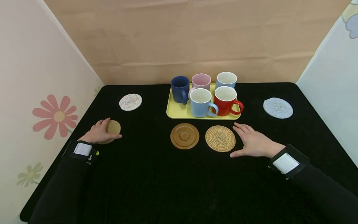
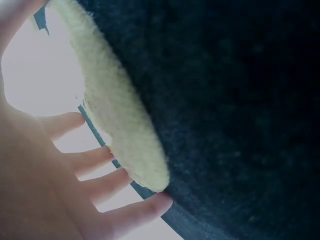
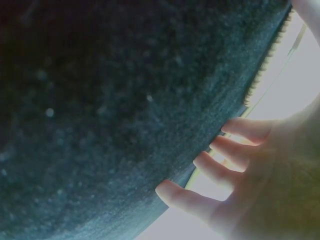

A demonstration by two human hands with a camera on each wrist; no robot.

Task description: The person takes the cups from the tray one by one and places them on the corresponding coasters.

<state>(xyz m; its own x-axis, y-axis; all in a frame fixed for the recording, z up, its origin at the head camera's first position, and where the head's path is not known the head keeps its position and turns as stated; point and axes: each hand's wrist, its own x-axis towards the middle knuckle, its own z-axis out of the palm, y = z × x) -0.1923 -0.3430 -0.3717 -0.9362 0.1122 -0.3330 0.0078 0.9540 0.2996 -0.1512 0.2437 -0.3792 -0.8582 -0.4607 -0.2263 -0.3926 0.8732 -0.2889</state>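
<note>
Tan coaster (image 1: pixel 114 127) sits on the left side of the worktop (image 1: pixel 173 180), partly covered by the left hand (image 1: pixel 98 133). Those fingers are spread loosely round its rim, no real grip that I can see, and I honestly can't tell if they're touching it. Right hand (image 1: pixel 254 143) is holding nothing, fingers and thumb fanned out just beside the woven coaster (image 1: pixel 220 138). So imo this is the lining-up step, and picking either one up would call for curling the fingers in on a thin rim.

Room-wise: loads of bare worktop on the near side, and between the tan one and the brown coaster (image 1: pixel 184 136). Tighter spots: left hand's near the left edge, and the right fingertips are just off the yellow tray (image 1: pixel 179 112), where the red mug (image 1: pixel 222 105) has its handle poking past the side.
</note>
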